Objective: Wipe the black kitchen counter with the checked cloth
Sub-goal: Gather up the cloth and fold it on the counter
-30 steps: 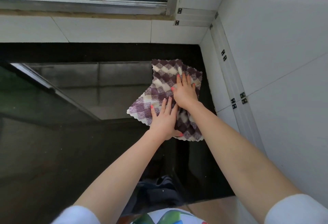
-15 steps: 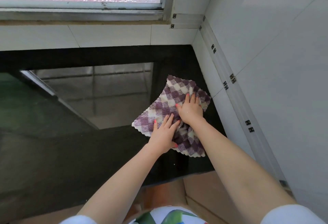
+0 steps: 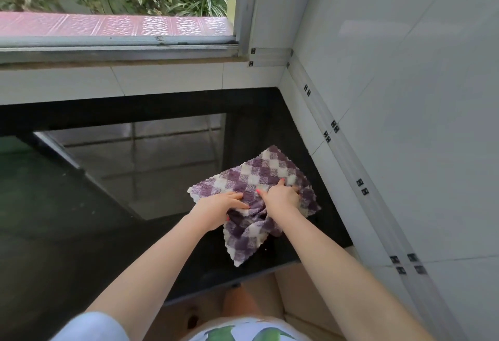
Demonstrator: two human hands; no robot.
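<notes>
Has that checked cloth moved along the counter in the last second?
Yes. The checked cloth has been drawn back from the tiled back wall toward the counter's front edge, and is now bunched under both hands.

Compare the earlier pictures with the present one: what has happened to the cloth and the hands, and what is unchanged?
The checked cloth has been pulled from the back corner toward the front edge of the black counter. The left hand and right hand, earlier pressed flat, now bunch its middle into folds. Both hands remain on the cloth, close together; the cloth stays near the right wall.
</notes>
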